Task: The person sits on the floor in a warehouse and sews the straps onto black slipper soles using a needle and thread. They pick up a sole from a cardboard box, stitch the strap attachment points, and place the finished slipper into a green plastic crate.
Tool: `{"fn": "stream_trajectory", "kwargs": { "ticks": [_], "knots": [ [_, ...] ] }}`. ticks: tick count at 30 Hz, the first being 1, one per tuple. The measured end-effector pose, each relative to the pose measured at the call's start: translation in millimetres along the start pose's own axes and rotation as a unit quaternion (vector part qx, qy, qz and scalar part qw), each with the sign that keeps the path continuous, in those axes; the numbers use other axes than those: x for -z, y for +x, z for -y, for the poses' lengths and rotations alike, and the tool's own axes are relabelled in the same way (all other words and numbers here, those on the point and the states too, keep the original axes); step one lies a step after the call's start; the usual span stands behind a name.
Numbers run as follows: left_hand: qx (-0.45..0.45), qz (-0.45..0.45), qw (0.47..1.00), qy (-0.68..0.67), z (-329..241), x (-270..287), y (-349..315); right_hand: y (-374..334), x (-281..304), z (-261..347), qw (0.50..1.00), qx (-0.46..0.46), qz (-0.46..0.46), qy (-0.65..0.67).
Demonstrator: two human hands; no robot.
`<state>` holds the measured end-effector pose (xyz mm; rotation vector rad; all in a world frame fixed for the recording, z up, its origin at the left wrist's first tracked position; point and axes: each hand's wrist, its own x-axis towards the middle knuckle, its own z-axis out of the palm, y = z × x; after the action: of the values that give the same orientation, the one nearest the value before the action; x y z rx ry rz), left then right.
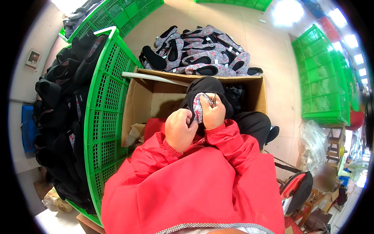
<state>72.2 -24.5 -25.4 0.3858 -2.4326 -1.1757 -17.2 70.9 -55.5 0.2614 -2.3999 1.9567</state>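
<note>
Over my raised, black-clad knee I hold a small floral slipper [198, 110], grey with red flecks and edged in black. My right hand [213, 113] is closed on its right side, the thumb pressed on the patterned cloth. A thin metal tool, perhaps thread snips [214, 100], sticks up between that hand's fingers. My left hand [180, 128] is closed in a pinch at the slipper's left edge; the fingertips are partly hidden. Where the slipper's black part ends against the dark trousers is hard to tell.
Beyond my knee stands an open cardboard box [156, 93] with a white strip [154, 77] across its corner. Behind it lies a heap of floral slippers [206, 52]. Left is a green crate [102, 113] with black slippers [64, 93]; more green crates [317, 74] stand right.
</note>
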Motion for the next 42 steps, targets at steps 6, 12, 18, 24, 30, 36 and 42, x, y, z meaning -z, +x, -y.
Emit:
{"fn": "stream_trajectory", "kwargs": {
  "ticks": [6,12,18,24,30,36,42],
  "knots": [
    [-0.145,-0.098,0.972,0.158,15.8,14.5,27.4,-15.3,3.5,2.5,0.990,-0.017,0.059,0.126],
    [-0.161,-0.090,0.956,0.229,23.6,20.5,43.9,-35.7,6.5,-7.3,0.965,-0.061,0.128,0.220],
    [-0.069,-0.008,0.994,0.081,35.1,19.9,39.3,-32.9,13.7,-4.2,0.949,-0.102,0.120,0.274],
    [-0.088,0.094,0.990,-0.063,13.3,37.0,39.9,-29.8,14.2,-3.1,0.950,-0.093,0.119,0.273],
    [-0.115,0.096,0.989,0.010,14.9,28.3,34.1,-23.8,18.3,3.1,0.945,-0.075,0.125,0.292],
    [-0.096,0.102,0.990,0.009,12.3,26.7,33.8,-7.9,46.4,16.1,0.904,-0.213,0.152,0.339],
    [-0.083,0.127,0.988,0.022,9.6,32.0,33.0,10.5,76.0,36.8,0.913,-0.158,0.129,0.354]
  ]
}}
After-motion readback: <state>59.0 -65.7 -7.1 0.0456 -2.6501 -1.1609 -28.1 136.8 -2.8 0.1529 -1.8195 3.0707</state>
